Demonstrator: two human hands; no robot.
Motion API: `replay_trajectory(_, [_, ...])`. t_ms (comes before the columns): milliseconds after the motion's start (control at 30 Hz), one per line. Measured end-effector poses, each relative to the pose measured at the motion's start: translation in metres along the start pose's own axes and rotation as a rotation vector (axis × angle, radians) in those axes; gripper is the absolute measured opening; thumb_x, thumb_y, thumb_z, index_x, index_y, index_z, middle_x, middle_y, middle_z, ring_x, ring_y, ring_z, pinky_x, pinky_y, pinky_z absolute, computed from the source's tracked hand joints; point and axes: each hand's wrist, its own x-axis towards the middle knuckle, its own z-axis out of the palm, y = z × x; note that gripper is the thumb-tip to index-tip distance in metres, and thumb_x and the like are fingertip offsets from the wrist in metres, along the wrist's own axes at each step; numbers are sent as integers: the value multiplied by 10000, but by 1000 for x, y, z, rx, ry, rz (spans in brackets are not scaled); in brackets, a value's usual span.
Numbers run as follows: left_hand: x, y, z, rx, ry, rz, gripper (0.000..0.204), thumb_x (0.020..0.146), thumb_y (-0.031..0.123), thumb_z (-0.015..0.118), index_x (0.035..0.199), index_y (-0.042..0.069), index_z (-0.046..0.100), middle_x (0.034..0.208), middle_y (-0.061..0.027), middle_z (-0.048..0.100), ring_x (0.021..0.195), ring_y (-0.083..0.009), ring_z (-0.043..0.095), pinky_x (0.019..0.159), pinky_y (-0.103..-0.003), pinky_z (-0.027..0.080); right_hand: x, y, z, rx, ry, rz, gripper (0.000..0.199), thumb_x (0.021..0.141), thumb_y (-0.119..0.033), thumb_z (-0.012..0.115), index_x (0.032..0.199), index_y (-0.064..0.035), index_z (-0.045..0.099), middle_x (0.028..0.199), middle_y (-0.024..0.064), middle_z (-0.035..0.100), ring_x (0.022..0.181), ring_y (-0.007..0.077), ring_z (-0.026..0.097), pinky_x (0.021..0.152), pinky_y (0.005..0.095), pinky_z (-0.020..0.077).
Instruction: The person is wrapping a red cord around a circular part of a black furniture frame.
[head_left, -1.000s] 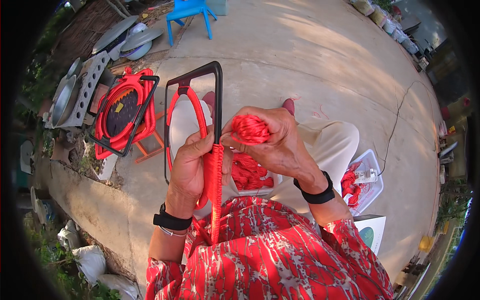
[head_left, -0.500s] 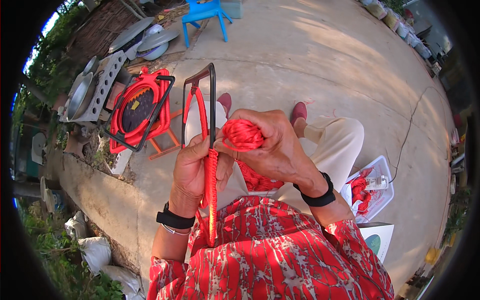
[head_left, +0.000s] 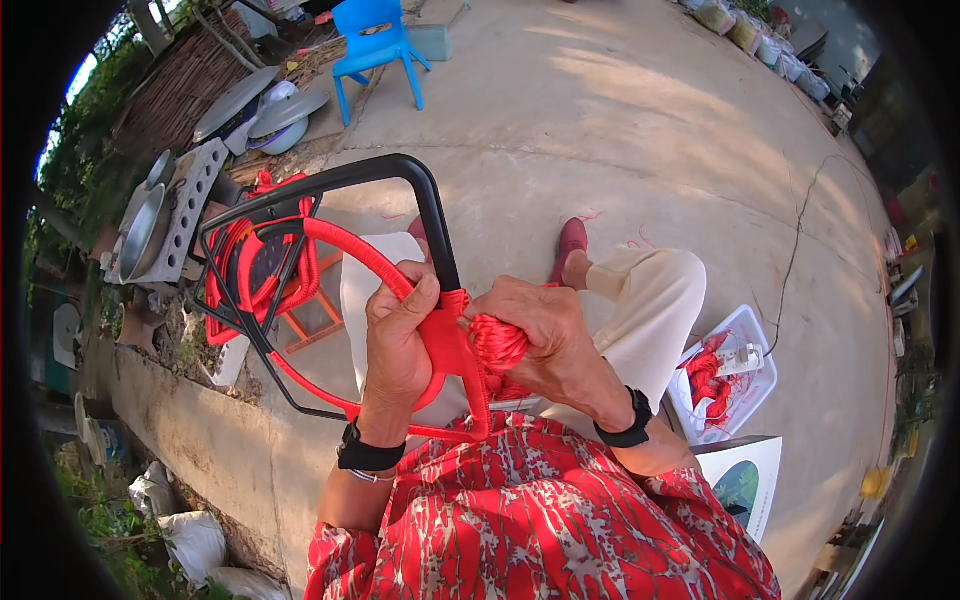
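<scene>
A square black metal frame (head_left: 430,200) with a round inner ring (head_left: 365,247) is held tilted over my lap. Red cord covers the ring and the frame's near right side; the far bar is bare black. My left hand (head_left: 396,340) is closed around the red-wrapped ring and the woven red part next to it. In my right hand (head_left: 553,335) is a bundle of red cord (head_left: 497,343), held close beside the frame's right corner. More red cord lies partly hidden beneath my right hand, between my legs.
Left of me, similar red-and-black frames (head_left: 225,305) rest on an orange-red stool (head_left: 318,325). To my right are a white plastic basket (head_left: 765,385) with red cord and a white power strip, and a white box (head_left: 765,465). A blue chair (head_left: 372,50) stands ahead.
The frame has turned from nearly edge-on to face more upward, its far end swinging left. Both hands keep their holds, and the cord bundle remains close to the frame's right side.
</scene>
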Motion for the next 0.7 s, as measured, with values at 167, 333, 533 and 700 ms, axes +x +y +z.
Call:
replay_trajectory(167, [-14, -10, -9, -70, 68, -30, 120, 935, 121, 578, 986, 14, 553, 872, -65, 628, 762, -133, 613, 698, -275, 517, -11, -3, -7, 107, -21, 140, 209, 764, -10, 731, 958, -21, 656, 839, 68, 660, 717, 169, 625, 647, 266, 490])
replay_trajectory(333, [-16, -7, -4, -56, -154, -63, 229, 965, 190, 524, 1056, -18, 501, 854, -122, 612, 712, -207, 647, 570, -396, 605, -1, 3, -9, 429, 114, 433, 163, 780, -6, 732, 934, -11, 678, 833, 45, 656, 724, 105, 601, 685, 222, 481])
replay_trajectory(533, [-7, 2, 8, -3, -70, -156, 292, 987, 289, 491, 1022, -1, 492, 835, -110, 590, 679, -192, 652, 536, -369, 612, 8, 33, 0, 312, 23, 123, 207, 732, 32, 739, 918, -33, 675, 748, 41, 603, 671, 135, 570, 609, 251, 453])
replay_trajectory(700, [9, 16, 10, -30, -121, -227, 270, 984, 288, 498, 992, 18, 509, 828, -113, 631, 604, -175, 643, 462, -335, 583, 23, 23, -7, 249, 53, 12, 238, 715, 15, 734, 938, -22, 659, 808, 65, 618, 726, 180, 606, 658, 271, 479])
